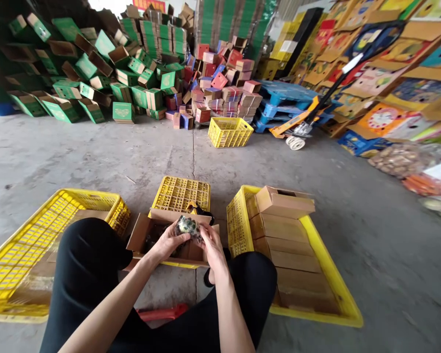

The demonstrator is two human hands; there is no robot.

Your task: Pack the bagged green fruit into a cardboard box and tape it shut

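My left hand [169, 242] and my right hand [212, 245] hold a small, shiny, whitish-green packet with dark spots [189, 226] between them; its contents I cannot make out. My fingers press on it from both sides. Below it stands an open cardboard box [137, 236] with its flaps up, between my knees. Dark items lie inside the box, partly hidden by my hands. Under and behind the box shows an upturned yellow crate [180, 192]. A yellow-and-black tool [196, 208], perhaps a tape dispenser, rests at the box's far edge.
Right of me, a yellow crate [340, 289] holds a row of closed cardboard boxes [290, 245]. Another yellow crate [73, 196] at left holds cardboard. Farther off are a yellow basket [231, 133], a pallet jack [308, 117], blue pallets [282, 93] and heaped green boxes [123, 112].
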